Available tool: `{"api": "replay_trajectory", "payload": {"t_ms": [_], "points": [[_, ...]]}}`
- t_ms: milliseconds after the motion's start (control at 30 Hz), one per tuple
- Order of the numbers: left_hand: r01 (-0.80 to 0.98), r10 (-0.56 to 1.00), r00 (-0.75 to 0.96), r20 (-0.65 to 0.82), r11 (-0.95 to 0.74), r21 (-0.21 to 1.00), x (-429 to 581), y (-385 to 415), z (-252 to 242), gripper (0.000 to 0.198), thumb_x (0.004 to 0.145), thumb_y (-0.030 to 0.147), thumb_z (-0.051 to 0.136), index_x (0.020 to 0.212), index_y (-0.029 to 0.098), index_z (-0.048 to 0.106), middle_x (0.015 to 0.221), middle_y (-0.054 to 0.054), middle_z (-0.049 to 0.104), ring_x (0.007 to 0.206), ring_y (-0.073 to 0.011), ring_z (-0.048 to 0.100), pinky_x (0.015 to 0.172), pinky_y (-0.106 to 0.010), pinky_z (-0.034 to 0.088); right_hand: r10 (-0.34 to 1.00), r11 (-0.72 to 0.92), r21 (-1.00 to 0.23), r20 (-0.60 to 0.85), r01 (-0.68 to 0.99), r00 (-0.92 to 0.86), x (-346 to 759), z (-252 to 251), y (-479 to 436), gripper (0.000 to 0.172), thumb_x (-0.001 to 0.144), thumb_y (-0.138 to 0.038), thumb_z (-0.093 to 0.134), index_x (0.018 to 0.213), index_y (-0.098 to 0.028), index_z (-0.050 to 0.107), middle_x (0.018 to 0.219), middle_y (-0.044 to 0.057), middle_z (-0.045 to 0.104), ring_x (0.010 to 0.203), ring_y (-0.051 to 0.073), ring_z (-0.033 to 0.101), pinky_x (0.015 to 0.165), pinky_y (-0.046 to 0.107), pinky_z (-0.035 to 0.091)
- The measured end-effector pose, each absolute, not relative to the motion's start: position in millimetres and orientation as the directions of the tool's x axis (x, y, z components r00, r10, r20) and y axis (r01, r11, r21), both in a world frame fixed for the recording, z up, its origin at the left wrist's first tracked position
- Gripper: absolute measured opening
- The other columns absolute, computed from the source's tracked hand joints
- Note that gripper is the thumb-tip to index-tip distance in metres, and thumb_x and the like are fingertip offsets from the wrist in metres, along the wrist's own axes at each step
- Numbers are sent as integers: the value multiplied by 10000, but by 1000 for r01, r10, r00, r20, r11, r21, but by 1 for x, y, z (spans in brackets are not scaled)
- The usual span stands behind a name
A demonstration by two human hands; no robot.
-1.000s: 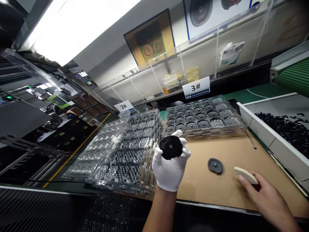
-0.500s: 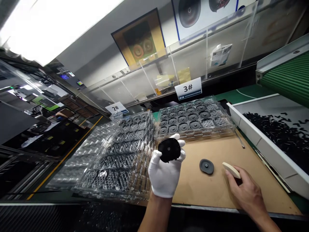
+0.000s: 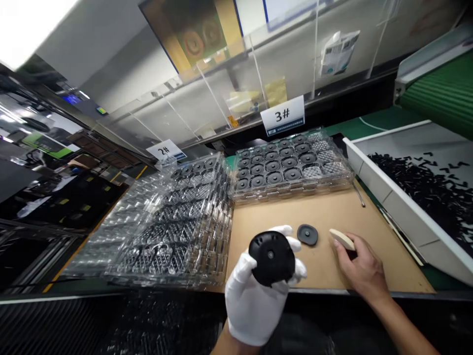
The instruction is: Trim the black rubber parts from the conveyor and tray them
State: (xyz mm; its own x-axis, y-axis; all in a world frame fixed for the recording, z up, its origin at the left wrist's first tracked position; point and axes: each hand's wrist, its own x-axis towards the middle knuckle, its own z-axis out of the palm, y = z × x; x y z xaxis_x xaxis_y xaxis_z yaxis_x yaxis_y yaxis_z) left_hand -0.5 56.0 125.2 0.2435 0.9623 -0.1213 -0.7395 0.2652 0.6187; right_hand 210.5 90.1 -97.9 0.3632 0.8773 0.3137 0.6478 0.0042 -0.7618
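Note:
My left hand (image 3: pixel 254 308), in a white glove, grips a round black plastic disc (image 3: pixel 271 261) by its edges. The disc is tilted up to face me, with a small hub at its centre. Held in my bare right hand (image 3: pixel 364 268) is a flat, pale beige pad (image 3: pixel 342 239), just above or on the brown board (image 3: pixel 273 214); I cannot tell which. Between the two hands a dark grey, rounded disc (image 3: pixel 307 235) with a raised rim and a centre stud lies on the board.
Behind the board stands a clear tray (image 3: pixel 328 170) with dark discs in many pockets. Stacked clear trays (image 3: pixel 185 212) fill the left. A white bin (image 3: pixel 391 185) of small black pieces stands on the right, below a green conveyor (image 3: pixel 439 98). A thin metal rod (image 3: pixel 359 194) lies by the tray.
My left hand has brought the black disc lower and nearer to me, turning it slightly. My right hand still holds the beige pad. The whole view has shifted with my head.

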Motion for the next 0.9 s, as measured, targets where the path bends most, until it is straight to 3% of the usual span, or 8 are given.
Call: {"api": "replay_trajectory", "payload": {"t_ms": [167, 300, 633, 900], "points": [[-756, 950, 289, -117, 301, 581, 9, 15, 94, 432, 889, 467, 626, 1080, 111, 780, 1111, -185, 747, 723, -228, 720, 612, -273, 435, 871, 33, -724, 359, 689, 336, 214, -96, 92, 325, 946, -481, 597, 1105, -205, 664, 1061, 124, 752, 954, 287, 724, 848, 384, 555], [-748, 923, 338, -185, 382, 542, 10, 1, 82, 552, 873, 490, 636, 1207, 62, 736, 1042, -185, 751, 655, -210, 712, 516, -226, 398, 876, 20, -704, 355, 710, 327, 216, -97, 94, 308, 944, -461, 611, 1100, -201, 664, 1061, 122, 744, 966, 278, 718, 869, 378, 557], [-730, 907, 342, -246, 421, 539, 9, 0, 81, 560, 879, 508, 624, 1187, 55, 737, 1003, -170, 739, 606, -168, 662, 539, -233, 421, 871, 30, -690, 373, 723, 321, 214, -91, 94, 287, 946, -448, 615, 1093, -206, 665, 1043, 109, 748, 953, 269, 717, 853, 365, 557], [-755, 877, 390, -280, 479, 449, 10, -4, 82, 566, 888, 513, 633, 1190, 46, 737, 1005, -167, 744, 677, -199, 712, 526, -214, 385, 870, 42, -699, 377, 714, 318, 215, -90, 92, 280, 945, -443, 623, 1086, -205, 671, 1037, 106, 748, 944, 264, 715, 851, 355, 551]]}}
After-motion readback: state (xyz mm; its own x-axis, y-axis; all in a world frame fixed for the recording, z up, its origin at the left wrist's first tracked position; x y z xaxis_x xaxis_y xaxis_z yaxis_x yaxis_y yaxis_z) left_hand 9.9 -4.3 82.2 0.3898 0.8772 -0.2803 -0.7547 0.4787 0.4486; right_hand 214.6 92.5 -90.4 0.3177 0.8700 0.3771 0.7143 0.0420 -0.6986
